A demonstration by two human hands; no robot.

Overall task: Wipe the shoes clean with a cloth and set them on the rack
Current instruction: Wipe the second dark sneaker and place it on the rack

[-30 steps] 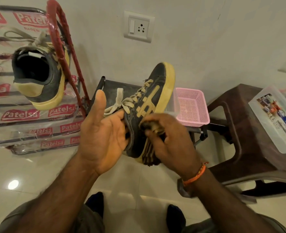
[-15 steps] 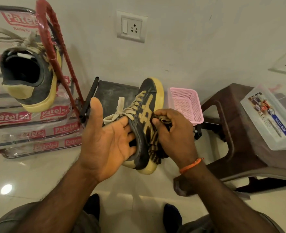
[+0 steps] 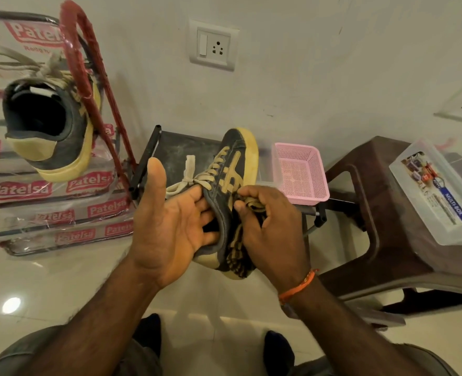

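A shoe rack [image 3: 73, 58] with a red-wrapped frame and plastic printed "Patelsa" stands at the left against the wall, and a dark sneaker with a yellow sole [image 3: 49, 126] sits on it, heel opening toward the camera. At the right a brown plastic stool [image 3: 382, 213] carries a clear lidded box labelled "MULTI-BOX" [image 3: 436, 191]. Between rack and stool a dark low stand [image 3: 175, 150] is seen behind the hands, with a pink mesh basket [image 3: 300, 172] just beside it. In the middle, held above the pale tiled floor [image 3: 48, 280], is the second dark sneaker [image 3: 235, 169], toe pointing up and away, yellow sole to the right. The left hand [image 3: 167, 221] holds it from the opening side, fingers curled into the shoe's mouth, thumb sticking straight up. The right hand [image 3: 270, 223] is closed around a bunched dark-and-tan patterned cloth [image 3: 238, 256], pressing it against the sneaker's outer side near the heel. An orange thread band [image 3: 297, 286] circles the right wrist.
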